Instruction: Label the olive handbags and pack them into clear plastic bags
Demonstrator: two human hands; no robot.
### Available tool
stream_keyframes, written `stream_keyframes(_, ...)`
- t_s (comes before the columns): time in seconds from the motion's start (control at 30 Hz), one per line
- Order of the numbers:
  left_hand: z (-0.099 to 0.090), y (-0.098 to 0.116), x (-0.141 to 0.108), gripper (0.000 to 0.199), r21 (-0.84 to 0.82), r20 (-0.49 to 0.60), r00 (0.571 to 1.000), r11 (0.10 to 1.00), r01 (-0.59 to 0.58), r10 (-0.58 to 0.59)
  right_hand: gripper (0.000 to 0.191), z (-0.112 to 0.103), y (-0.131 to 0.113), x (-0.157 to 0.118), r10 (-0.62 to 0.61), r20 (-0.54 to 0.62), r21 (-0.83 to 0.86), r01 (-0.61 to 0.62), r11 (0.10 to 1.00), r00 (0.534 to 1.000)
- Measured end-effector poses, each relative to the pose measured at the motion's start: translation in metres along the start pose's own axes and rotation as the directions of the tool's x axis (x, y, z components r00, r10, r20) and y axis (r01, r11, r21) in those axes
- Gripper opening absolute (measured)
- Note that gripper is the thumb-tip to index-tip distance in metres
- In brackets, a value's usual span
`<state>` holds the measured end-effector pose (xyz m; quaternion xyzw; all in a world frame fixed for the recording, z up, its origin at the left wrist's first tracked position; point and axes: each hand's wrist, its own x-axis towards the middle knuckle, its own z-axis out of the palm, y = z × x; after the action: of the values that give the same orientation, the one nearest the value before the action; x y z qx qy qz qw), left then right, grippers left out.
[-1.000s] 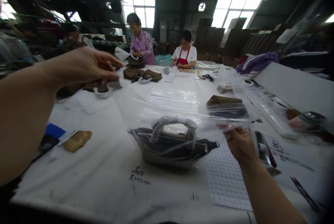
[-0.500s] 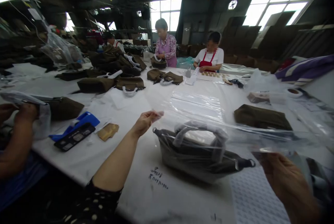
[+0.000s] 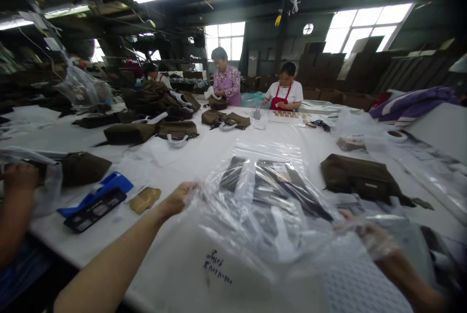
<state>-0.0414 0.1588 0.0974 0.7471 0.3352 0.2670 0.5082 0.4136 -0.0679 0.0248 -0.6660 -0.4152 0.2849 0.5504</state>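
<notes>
A dark handbag point(image 3: 284, 177) with pale-wrapped handles shows through a large clear plastic bag point(image 3: 233, 235) on the white table in front of me. My left hand point(image 3: 178, 199) pinches the left side of the plastic, fingers closed. On the right, my right hand point(image 3: 368, 235) grips the other side, with clear film lying over its fingers and wrist. Folds and glare in the film partly hide the handbag. Handwriting point(image 3: 217, 267) marks the table nearer to me.
An olive handbag point(image 3: 361, 179) lies to the right. On the left are a blue strap-like piece point(image 3: 98, 194), a black tray-like item point(image 3: 95, 210), a brown paper piece point(image 3: 145, 199) and a co-worker's hand point(image 3: 20, 177). Two people point(image 3: 226, 79) work across the table.
The plastic that was stretched above the handbag now covers it and hangs toward me. My left hand has moved left and down. The handbag appears farther away and tipped back.
</notes>
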Motion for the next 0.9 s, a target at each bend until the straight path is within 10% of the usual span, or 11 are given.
stream_keyframes(0.13,0.056,-0.064,-0.061,0.047,0.14,0.155,0.967,0.974,0.179,-0.2,0.046,0.023,0.065,-0.061,0.181,0.391,-0.24,-0.09,0.967,0.903)
stream_keyframes(0.23,0.082,-0.091,-0.09,0.05,0.208,0.187,0.94,0.947,0.247,-0.286,0.05,0.036,0.087,-0.084,0.226,0.435,-0.312,-0.09,0.946,0.871)
stream_keyframes(0.5,0.063,-0.053,-0.119,0.027,0.291,0.263,0.882,0.903,0.315,-0.392,0.041,0.011,0.065,-0.098,0.302,0.496,-0.163,-0.254,0.953,0.814)
stream_keyframes(0.7,0.064,0.009,-0.091,0.023,0.327,0.099,0.952,0.913,0.244,-0.289,0.038,-0.047,0.082,-0.144,0.374,-0.194,0.239,-0.326,0.915,0.907)
stream_keyframes(0.9,0.206,0.083,0.0,0.018,0.247,0.364,0.926,0.969,0.012,-0.104,0.035,-0.059,0.094,-0.182,0.308,-0.595,0.107,-0.307,0.946,0.742)
